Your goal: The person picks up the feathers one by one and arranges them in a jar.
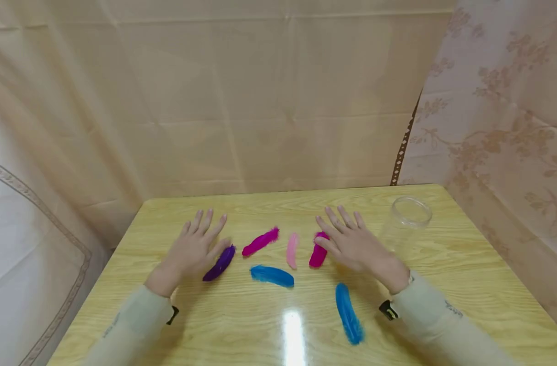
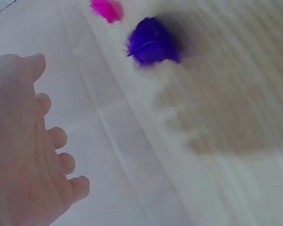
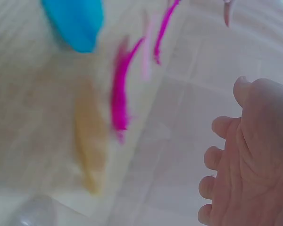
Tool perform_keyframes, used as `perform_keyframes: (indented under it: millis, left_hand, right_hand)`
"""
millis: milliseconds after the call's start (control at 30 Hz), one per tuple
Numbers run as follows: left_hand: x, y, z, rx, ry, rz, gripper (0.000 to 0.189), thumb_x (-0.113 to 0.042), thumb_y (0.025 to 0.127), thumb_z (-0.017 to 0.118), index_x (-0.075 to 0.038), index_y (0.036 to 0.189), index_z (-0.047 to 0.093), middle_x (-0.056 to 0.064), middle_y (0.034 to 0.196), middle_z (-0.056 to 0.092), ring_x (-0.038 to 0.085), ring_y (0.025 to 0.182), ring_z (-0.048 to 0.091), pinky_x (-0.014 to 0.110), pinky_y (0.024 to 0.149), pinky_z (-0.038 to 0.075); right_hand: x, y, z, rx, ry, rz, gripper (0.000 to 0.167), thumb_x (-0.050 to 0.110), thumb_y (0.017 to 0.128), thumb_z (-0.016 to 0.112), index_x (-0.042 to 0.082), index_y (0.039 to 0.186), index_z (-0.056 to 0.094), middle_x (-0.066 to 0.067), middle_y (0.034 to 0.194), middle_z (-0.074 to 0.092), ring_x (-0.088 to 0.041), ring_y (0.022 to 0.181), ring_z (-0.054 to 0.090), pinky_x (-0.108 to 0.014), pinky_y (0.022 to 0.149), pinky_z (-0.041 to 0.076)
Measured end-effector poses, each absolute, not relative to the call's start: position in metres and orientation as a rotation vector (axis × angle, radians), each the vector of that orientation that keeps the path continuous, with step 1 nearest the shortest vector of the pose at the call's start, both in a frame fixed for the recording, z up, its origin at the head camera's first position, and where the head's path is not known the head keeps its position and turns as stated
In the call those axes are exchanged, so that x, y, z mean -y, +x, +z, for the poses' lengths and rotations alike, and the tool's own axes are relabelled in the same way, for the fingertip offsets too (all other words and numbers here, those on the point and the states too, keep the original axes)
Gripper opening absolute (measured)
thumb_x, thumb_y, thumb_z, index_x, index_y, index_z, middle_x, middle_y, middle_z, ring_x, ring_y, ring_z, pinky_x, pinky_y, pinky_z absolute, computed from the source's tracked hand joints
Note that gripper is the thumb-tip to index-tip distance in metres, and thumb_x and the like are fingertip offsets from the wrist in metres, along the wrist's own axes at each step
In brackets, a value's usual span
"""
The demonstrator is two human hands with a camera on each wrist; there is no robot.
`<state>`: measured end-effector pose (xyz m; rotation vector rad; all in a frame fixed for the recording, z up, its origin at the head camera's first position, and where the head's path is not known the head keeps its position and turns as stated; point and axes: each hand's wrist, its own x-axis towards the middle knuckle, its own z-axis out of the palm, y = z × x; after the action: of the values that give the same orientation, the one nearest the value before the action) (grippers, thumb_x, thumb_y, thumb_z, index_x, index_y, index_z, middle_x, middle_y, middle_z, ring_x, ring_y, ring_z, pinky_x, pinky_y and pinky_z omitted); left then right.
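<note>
Both hands are held over the wooden table, palms down, fingers spread, with nothing in them. My left hand [image 1: 191, 251] is nearest a purple feather [image 1: 220, 263], which lies beside its thumb in the head view. My right hand [image 1: 358, 248] partly covers a magenta feather [image 1: 318, 254]. Between the hands lie another magenta feather [image 1: 261, 241], a pale pink feather [image 1: 292, 250] and a blue feather [image 1: 272, 275]. A second blue feather [image 1: 349, 314] lies closer to the front. The right wrist view also shows a yellowish feather [image 3: 90, 141], hidden in the head view.
A clear, open-topped container [image 1: 412, 222] stands at the back right, just past the right hand. The table [image 1: 241, 325] ends at a beige cloth [image 1: 260, 101] behind, with a patterned cloth [image 1: 511, 127] on the right and a white cloth [image 1: 26, 264] on the left.
</note>
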<state>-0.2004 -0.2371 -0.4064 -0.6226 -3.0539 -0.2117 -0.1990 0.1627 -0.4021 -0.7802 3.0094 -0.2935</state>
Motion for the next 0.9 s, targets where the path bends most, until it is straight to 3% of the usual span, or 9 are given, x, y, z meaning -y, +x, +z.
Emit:
perform_keyframes:
  millis: [300,633,767,900]
  left_hand:
    - [0.234,-0.199,-0.384,3.043,-0.65,-0.156,0.069,-0.052,0.108,0.036,-0.014,0.163,0.019,0.026,0.166,0.007,0.046,0.152,0.0,0.067,0.117,0.011]
    - [0.231,-0.201,-0.377,2.977,-0.665,-0.138,0.073,-0.054,0.108,0.036,-0.014,0.164,0.012,0.026,0.165,0.002,0.047,0.151,-0.002,0.068,0.116,0.012]
    - [0.231,-0.201,-0.377,2.948,-0.651,-0.165,0.075,-0.057,0.106,0.036,-0.017,0.164,0.009,0.025,0.166,-0.002,0.046,0.152,-0.002,0.068,0.116,0.011]
    - [0.228,-0.201,-0.377,2.945,-0.625,-0.191,0.079,-0.062,0.105,0.035,-0.019,0.164,0.006,0.024,0.166,-0.005,0.045,0.152,-0.004,0.068,0.116,0.011]
  right_hand:
    - [-0.169,-0.188,-0.351,-3.042,-0.859,-0.211,0.071,0.061,0.106,0.025,0.018,0.163,0.02,-0.011,0.169,0.004,-0.037,0.153,-0.007,-0.061,0.12,-0.003]
    - [-0.189,-0.176,-0.301,-3.176,-0.977,-0.165,0.068,0.055,0.107,0.036,0.019,0.163,0.019,-0.01,0.169,0.0,-0.035,0.154,-0.006,-0.056,0.119,-0.011]
    - [-0.205,-0.171,-0.292,-3.269,-0.989,-0.195,0.072,0.052,0.105,0.048,0.02,0.163,0.02,-0.011,0.169,0.006,-0.033,0.154,-0.007,-0.06,0.119,-0.008]
    - [-0.225,-0.169,-0.291,-3.362,-1.014,-0.318,0.09,0.051,0.095,0.067,0.018,0.163,0.019,-0.015,0.167,0.015,-0.036,0.154,0.002,-0.067,0.117,-0.002]
